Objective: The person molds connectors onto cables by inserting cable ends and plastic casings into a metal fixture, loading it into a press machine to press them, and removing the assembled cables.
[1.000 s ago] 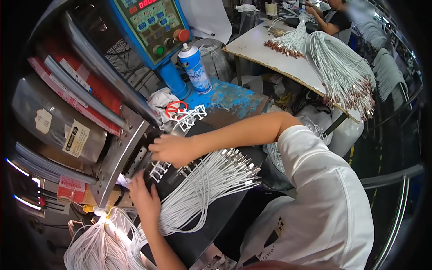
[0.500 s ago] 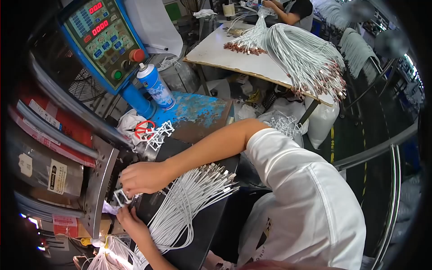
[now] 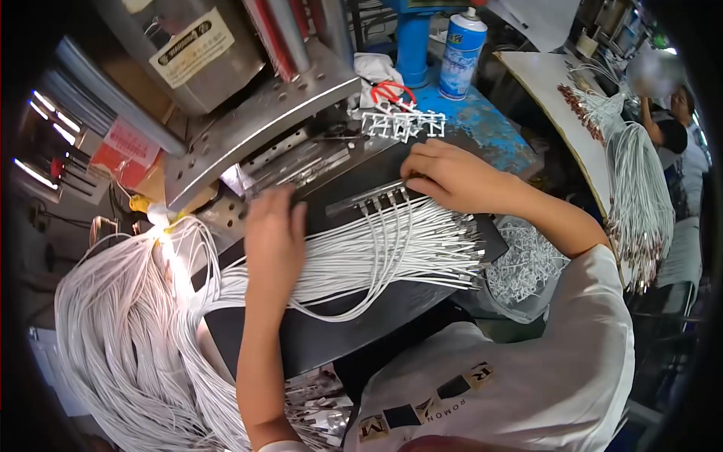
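My right hand [image 3: 450,175] has its fingers curled over the right end of a narrow metal bar [image 3: 348,203]. Several white cables run from a row of small connectors along that bar. Beneath lies a thick bundle of white cables [image 3: 343,260] with metal-tipped ends, spread on a black work surface [image 3: 331,331]. My left hand [image 3: 273,218] is over the left part of the bundle, close to the machine's metal mould [image 3: 301,167]; its fingers are smeared by motion. White plastic frame pieces [image 3: 404,124] lie just beyond my right hand.
A perforated steel plate [image 3: 263,113] juts out above the mould. Red-handled scissors [image 3: 392,94] and a blue spray can [image 3: 462,56] stand behind. A large cable bunch [image 3: 113,324] hangs at left. A bag of white scraps [image 3: 523,260] sits at right. Another person [image 3: 670,128] works farther off.
My view has swung left and down. Both hands have left the white plastic frame piece at the machine; the right is now at the metal bar, and the left is moving over the cables.
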Demonstrator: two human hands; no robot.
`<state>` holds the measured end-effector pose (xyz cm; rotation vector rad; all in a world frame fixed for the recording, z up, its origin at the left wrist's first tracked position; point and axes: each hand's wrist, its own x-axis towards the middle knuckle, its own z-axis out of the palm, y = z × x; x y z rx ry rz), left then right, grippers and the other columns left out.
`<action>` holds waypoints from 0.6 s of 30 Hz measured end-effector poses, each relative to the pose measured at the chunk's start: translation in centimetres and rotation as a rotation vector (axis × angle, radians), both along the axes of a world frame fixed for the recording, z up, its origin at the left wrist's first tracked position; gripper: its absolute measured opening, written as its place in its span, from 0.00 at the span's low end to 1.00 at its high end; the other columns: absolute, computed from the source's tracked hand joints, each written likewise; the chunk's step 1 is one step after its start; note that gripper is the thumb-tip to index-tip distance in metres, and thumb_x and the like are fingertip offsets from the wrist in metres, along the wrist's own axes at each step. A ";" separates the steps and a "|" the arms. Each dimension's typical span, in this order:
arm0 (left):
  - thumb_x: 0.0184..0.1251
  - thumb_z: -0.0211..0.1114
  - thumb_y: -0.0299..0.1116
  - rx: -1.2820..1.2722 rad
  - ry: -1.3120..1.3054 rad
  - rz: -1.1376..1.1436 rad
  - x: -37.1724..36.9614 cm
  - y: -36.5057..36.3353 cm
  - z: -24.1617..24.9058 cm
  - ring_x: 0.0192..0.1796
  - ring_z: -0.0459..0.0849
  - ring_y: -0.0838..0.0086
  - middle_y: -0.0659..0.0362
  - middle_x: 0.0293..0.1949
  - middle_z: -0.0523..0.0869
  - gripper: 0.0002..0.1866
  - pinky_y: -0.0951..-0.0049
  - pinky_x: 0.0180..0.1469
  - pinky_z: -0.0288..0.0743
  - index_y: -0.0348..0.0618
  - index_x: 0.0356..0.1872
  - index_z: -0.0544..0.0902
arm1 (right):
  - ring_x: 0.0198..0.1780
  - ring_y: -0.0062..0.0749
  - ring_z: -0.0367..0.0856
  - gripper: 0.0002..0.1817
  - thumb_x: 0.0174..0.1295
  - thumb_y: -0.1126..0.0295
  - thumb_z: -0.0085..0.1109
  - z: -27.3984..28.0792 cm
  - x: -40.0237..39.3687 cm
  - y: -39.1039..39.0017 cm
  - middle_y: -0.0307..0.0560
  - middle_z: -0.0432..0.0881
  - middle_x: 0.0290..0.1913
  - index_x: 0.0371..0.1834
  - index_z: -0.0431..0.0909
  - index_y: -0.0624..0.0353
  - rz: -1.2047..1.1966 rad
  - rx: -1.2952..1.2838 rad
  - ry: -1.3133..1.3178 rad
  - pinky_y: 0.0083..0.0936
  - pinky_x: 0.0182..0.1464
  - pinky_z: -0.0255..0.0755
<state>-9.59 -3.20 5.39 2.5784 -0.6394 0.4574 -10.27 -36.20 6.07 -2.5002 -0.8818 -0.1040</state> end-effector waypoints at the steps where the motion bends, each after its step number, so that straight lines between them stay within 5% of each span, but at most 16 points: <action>1: 0.72 0.67 0.25 -0.093 0.049 -0.109 -0.9 -1.0 0.5 0.56 0.85 0.46 0.45 0.51 0.88 0.14 0.55 0.61 0.77 0.35 0.56 0.85 | 0.54 0.51 0.78 0.10 0.72 0.68 0.62 0.3 -0.2 0.0 0.52 0.80 0.46 0.50 0.80 0.62 -0.012 -0.034 0.022 0.43 0.59 0.72; 3: 0.72 0.69 0.28 -0.262 0.247 -0.237 -3.2 -3.7 1.7 0.54 0.87 0.48 0.46 0.50 0.90 0.10 0.59 0.61 0.78 0.36 0.50 0.88 | 0.53 0.52 0.78 0.11 0.71 0.66 0.64 -0.4 -0.3 0.0 0.52 0.80 0.46 0.48 0.81 0.62 -0.025 -0.009 0.023 0.44 0.57 0.72; 9: 0.70 0.70 0.27 -0.176 0.209 -0.393 -5.5 -6.1 1.8 0.55 0.85 0.48 0.46 0.49 0.89 0.11 0.55 0.60 0.77 0.34 0.49 0.87 | 0.53 0.54 0.81 0.17 0.67 0.58 0.68 -3.4 0.5 -1.0 0.54 0.80 0.47 0.47 0.81 0.61 -0.011 -0.036 -0.159 0.47 0.54 0.75; 10: 0.68 0.69 0.25 -0.172 0.157 -0.392 -5.0 -6.0 1.2 0.54 0.85 0.47 0.45 0.49 0.89 0.11 0.54 0.60 0.77 0.32 0.49 0.86 | 0.49 0.52 0.83 0.17 0.67 0.58 0.69 -2.6 0.3 -1.8 0.52 0.81 0.44 0.46 0.82 0.61 0.071 0.111 -0.303 0.46 0.51 0.77; 12: 0.69 0.69 0.23 -0.162 0.199 -0.330 -4.6 -5.4 1.7 0.53 0.85 0.50 0.46 0.48 0.89 0.10 0.57 0.59 0.77 0.32 0.48 0.87 | 0.41 0.45 0.83 0.10 0.71 0.68 0.65 2.8 -2.0 -3.4 0.50 0.80 0.36 0.48 0.81 0.62 -0.155 0.444 -0.454 0.37 0.45 0.78; 13: 0.70 0.68 0.23 -0.162 0.186 -0.329 -4.2 -4.7 1.3 0.52 0.86 0.52 0.47 0.48 0.89 0.09 0.59 0.57 0.78 0.33 0.49 0.87 | 0.38 0.38 0.80 0.05 0.75 0.69 0.60 5.0 -3.3 -5.4 0.47 0.77 0.32 0.41 0.80 0.59 -0.287 0.587 -0.858 0.35 0.39 0.75; 15: 0.72 0.67 0.23 -0.173 0.149 -0.274 -3.5 -3.6 0.9 0.49 0.88 0.57 0.49 0.47 0.90 0.08 0.63 0.55 0.79 0.34 0.49 0.87 | 0.35 0.36 0.73 0.14 0.80 0.67 0.50 8.1 -5.6 -9.5 0.42 0.71 0.28 0.32 0.76 0.55 0.055 1.471 -0.971 0.36 0.40 0.72; 17: 0.73 0.66 0.22 -0.180 0.168 -0.242 -3.5 -3.2 0.8 0.49 0.87 0.59 0.50 0.46 0.90 0.08 0.64 0.54 0.79 0.33 0.48 0.87 | 0.37 0.40 0.78 0.15 0.73 0.58 0.59 7.8 -7.1 -10.9 0.48 0.73 0.29 0.37 0.78 0.60 0.088 0.912 -0.919 0.30 0.46 0.72; 18: 0.73 0.66 0.22 -0.189 0.166 -0.230 -3.2 -3.3 0.8 0.48 0.87 0.60 0.50 0.46 0.90 0.08 0.65 0.54 0.79 0.32 0.48 0.87 | 0.40 0.44 0.79 0.18 0.74 0.54 0.58 5.5 -6.0 -7.7 0.49 0.75 0.31 0.40 0.79 0.59 -0.065 0.722 -0.834 0.36 0.48 0.73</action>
